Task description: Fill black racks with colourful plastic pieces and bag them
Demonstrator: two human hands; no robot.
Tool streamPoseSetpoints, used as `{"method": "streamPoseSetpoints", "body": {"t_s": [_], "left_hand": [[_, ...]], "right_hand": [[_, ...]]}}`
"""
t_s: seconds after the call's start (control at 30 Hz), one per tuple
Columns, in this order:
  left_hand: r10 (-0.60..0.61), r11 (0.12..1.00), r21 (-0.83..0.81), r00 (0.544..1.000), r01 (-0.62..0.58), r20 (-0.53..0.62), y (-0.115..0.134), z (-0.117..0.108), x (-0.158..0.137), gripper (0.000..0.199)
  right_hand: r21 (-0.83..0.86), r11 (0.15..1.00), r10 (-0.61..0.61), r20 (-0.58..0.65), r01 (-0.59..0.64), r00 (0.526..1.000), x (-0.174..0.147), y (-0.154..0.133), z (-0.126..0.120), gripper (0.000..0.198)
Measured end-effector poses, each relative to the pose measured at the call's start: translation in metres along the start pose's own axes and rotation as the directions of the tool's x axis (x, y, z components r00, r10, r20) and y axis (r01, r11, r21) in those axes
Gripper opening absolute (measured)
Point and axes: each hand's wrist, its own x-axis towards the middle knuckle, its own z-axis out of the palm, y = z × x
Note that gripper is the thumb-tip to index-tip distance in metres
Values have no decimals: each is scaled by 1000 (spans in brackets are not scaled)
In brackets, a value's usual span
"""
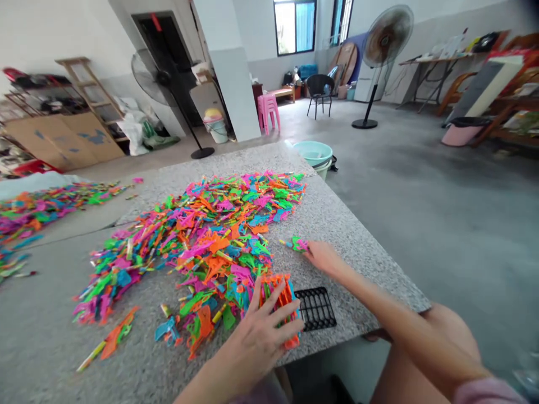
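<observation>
My left hand (263,331) lies with its fingers spread over a tight row of orange toy guns (281,303) near the front edge of the table. Beside that row, on its right, is a black plastic grid tray (316,308), part of it hidden behind the row and my fingers. Farther out on the right, my right hand (322,255) is closed on a small pink and green toy gun (298,243) just at the table surface. A large heap of bright plastic toy guns (223,207) spreads to the left of both hands.
The speckled stone table (337,224) ends at a straight edge on my right. A second heap (50,202) lies at the far left. Past the table stand a light blue basin (314,150), two floor fans (373,84) and pink stools (268,109).
</observation>
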Motion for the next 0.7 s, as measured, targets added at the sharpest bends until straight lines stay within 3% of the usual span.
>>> {"method": "streamPoseSetpoints", "body": {"t_s": [0.07,0.13,0.2,0.27,0.37,0.4,0.53,0.7], "left_hand": [[11,1000,7,1000,-11,-3,1,-4,-1,39],[6,1000,20,1000,-6,-13,4,-6,1,40],[5,999,45,1000,-5,-13,6,-6,3,41],[2,996,85,1000,-2,0,8,-6,4,43],[11,993,119,1000,-11,0,6,-2,3,42],[16,992,123,1000,-15,-9,5,0,2,41],[37,990,135,998,-30,-47,2,5,1,41],[42,990,135,996,-31,-80,5,1,3,38]], "right_hand": [[-39,998,-53,19,53,998,-8,9,-12,25],[-77,974,-214,-14,212,977,1,3,-23,20],[-62,906,-416,37,418,908,18,-14,-29,20],[3,855,-512,164,518,843,37,-36,-30,22],[55,881,-465,287,470,838,56,-55,-31,43],[58,892,-445,292,449,847,59,-55,-32,42],[55,923,-383,229,381,895,57,-33,-41,18],[121,912,-408,185,391,894,35,-22,-30,39]]}}
